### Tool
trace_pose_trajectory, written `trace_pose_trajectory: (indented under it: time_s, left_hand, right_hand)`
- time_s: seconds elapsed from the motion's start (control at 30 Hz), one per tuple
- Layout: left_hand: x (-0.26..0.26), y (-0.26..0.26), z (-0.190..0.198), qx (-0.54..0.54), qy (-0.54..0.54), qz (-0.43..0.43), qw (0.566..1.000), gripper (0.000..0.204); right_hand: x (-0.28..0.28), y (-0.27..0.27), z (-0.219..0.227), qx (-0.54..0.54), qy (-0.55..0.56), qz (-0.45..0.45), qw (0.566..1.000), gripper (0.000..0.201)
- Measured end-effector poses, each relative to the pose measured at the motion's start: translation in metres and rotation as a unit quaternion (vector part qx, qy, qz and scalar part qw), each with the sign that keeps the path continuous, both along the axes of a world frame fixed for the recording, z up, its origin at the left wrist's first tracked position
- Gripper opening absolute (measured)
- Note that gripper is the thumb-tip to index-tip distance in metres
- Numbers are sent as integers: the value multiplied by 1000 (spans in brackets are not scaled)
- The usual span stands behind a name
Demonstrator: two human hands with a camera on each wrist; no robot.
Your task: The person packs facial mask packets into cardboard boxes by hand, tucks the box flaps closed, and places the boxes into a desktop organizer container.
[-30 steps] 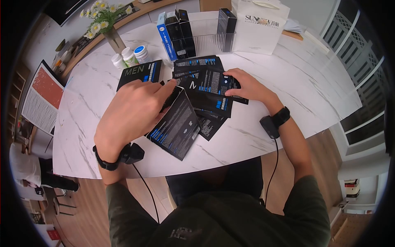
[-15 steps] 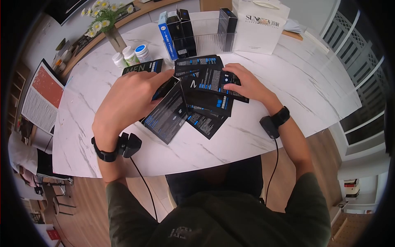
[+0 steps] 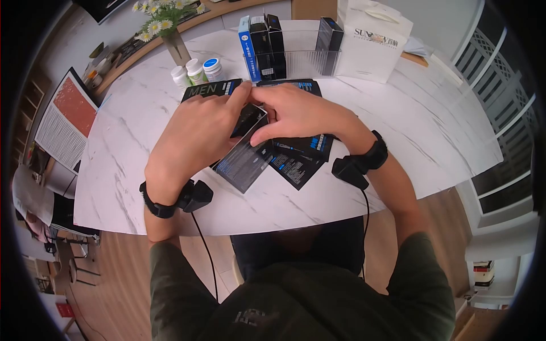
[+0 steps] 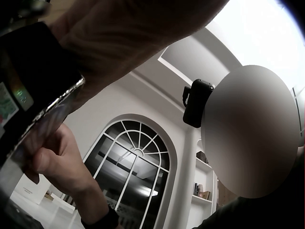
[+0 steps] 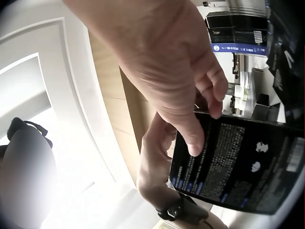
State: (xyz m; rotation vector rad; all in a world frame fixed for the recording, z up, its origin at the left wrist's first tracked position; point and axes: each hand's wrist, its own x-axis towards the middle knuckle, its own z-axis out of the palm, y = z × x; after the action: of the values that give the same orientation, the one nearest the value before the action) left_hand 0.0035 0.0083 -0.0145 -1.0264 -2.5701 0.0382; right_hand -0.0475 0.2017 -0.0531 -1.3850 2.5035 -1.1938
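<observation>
A black box (image 3: 244,165) with small printed text is held tilted over the near side of the table. My left hand (image 3: 196,131) grips it from the left, most of its fingers hidden behind the box. At the box's upper edge, my right hand (image 3: 298,111) pinches it. The right wrist view shows the right thumb (image 5: 194,143) flat on the printed face (image 5: 228,167), with the fingers over the rim. Flat black packets (image 3: 298,167) with blue and white print lie fanned out under and beside the right hand. Behind the left hand lies a black box marked MEN (image 3: 202,91).
Three small bottles (image 3: 196,71) stand at the back left near a vase of daisies (image 3: 177,48). A clear organizer (image 3: 301,62) holds upright boxes, one of them blue (image 3: 249,48). To its right stands a white paper bag (image 3: 372,51).
My right hand has left the fanned packets and moved left to the black box. The left hand has kept its hold, and the box has tilted and shifted. The head view has turned slightly.
</observation>
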Motion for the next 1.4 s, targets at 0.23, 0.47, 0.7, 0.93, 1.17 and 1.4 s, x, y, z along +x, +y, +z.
trace_pose_trajectory:
  time_s: [0.23, 0.47, 0.7, 0.93, 1.17, 1.4]
  left_hand:
    - [2, 9, 5, 1, -26, -71, 997, 72]
    - [13, 20, -1, -5, 15, -146, 989, 73]
    - [5, 20, -2, -19, -70, -186, 980, 73]
    - [2, 13, 13, -20, -260, -124, 957, 66]
    - [-6, 11, 12, 138, -305, -200, 921, 62]
    - [-5, 10, 9, 159, -286, -194, 925, 62]
  right_hand:
    - [15, 13, 9, 38, 96, 38, 994, 52]
    - [35, 28, 20, 159, 83, 24, 983, 47]
    - [45, 31, 26, 221, 30, 31, 974, 47]
    - [44, 29, 22, 163, 72, 54, 982, 47]
    - [50, 30, 28, 189, 39, 10, 981, 55]
    - [54, 38, 39, 227, 12, -16, 974, 59]
